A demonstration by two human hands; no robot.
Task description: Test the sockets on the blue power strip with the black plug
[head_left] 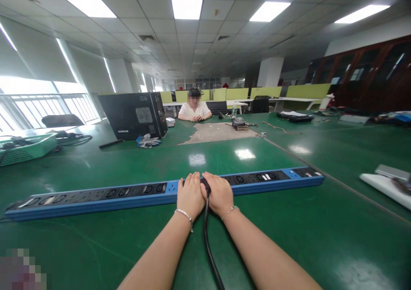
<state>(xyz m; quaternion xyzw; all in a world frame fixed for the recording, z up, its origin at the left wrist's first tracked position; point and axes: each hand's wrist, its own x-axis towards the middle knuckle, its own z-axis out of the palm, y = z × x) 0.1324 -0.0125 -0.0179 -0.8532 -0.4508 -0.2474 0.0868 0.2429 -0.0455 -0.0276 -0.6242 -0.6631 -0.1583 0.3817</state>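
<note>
A long blue power strip (128, 203) with rows of black sockets lies across the green table. Over its middle, my left hand (192, 196) rests with fingers bent together across the strip. Close beside it on the right, my right hand (220, 194) closes round a black plug (206, 185) at the strip's sockets; whether the plug is seated is hidden by the fingers. From the plug, a thick black cable (207, 234) runs down between my forearms towards the table's near edge. My left hand's fingertips lie on the strip, and what is under them is hidden.
Beyond the strip stand a black computer case (131, 114), gloves (148, 141) and a round metal device (238, 122). A green basket (32, 149) is at the left, a white object (385, 187) at the right. A person (194, 108) sits across the table.
</note>
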